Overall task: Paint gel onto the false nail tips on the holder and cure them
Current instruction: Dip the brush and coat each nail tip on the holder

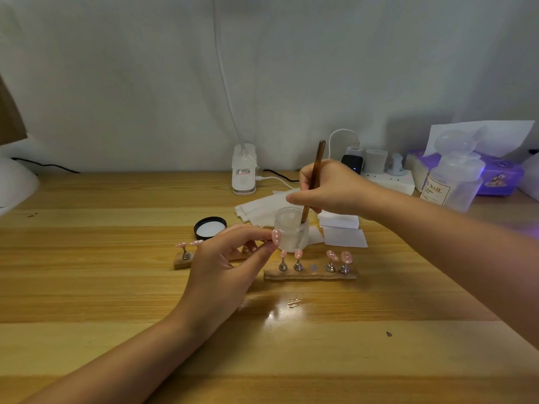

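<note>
Right hand point(326, 189) fingers clamp brush point(313, 182), tip in jar point(291, 228); left hand point(230, 263) pinches nail tip point(276, 237). Wipe excess on rim, load thin.

Both hands raised over the table, fingers curled.
Left hand point(230, 263) pinches with thumb and forefinger; right hand point(329, 189) grips, wrist bent downward.

Home nail desk point(116, 287), power strip point(388, 182), tissue box point(495, 176)
</note>
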Demonstrator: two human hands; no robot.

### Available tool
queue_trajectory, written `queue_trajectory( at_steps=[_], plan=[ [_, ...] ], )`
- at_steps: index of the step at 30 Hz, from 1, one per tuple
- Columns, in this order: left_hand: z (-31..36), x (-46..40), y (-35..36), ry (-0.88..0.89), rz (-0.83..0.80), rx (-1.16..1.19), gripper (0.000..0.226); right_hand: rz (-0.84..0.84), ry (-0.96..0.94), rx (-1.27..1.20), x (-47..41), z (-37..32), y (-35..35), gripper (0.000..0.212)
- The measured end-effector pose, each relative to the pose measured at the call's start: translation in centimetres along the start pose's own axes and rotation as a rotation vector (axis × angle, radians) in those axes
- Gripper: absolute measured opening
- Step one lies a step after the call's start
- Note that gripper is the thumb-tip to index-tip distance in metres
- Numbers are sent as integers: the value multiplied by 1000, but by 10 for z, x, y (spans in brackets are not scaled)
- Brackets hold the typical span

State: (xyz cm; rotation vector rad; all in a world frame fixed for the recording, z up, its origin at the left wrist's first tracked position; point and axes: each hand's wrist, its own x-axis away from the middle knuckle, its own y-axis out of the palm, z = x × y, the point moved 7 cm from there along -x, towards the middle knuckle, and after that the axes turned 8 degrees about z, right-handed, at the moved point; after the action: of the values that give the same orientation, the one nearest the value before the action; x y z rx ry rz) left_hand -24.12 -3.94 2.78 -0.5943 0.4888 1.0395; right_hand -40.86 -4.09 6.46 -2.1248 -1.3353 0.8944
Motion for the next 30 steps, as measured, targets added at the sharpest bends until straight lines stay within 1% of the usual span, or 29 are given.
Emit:
queue_trajectory(
  at_steps=[2, 5, 8, 12, 14, 19, 22, 30],
  plan=[
    [0, 0, 0, 1, 1, 3, 18, 34, 0, 3, 1, 2, -3, 29],
    [-1, 1, 0, 4, -7, 2, 18, 152, -3, -51, 4, 4, -14, 30],
    [-2, 1, 0, 3, -18, 3, 18, 288, 32, -191, 14, 12, -26, 29],
    [-3, 1, 1, 1, -32, 16, 17, 397, 119, -379, 37, 26, -33, 29],
    [-3, 1, 2, 9, -35, 18, 17, 437, 193, -474, 46, 35, -33, 32],
    [-4, 1, 2, 7, -33, 17, 15, 534, 489, -739, 59, 63, -23, 37],
    [-4, 1, 2, 9, -35, 8, 15, 556, 533, -754, 59, 72, -21, 36],
    [-3, 1, 2, 10, -43, 2, 17, 540, 466, -701, 60, 75, -22, 32]
  ],
)
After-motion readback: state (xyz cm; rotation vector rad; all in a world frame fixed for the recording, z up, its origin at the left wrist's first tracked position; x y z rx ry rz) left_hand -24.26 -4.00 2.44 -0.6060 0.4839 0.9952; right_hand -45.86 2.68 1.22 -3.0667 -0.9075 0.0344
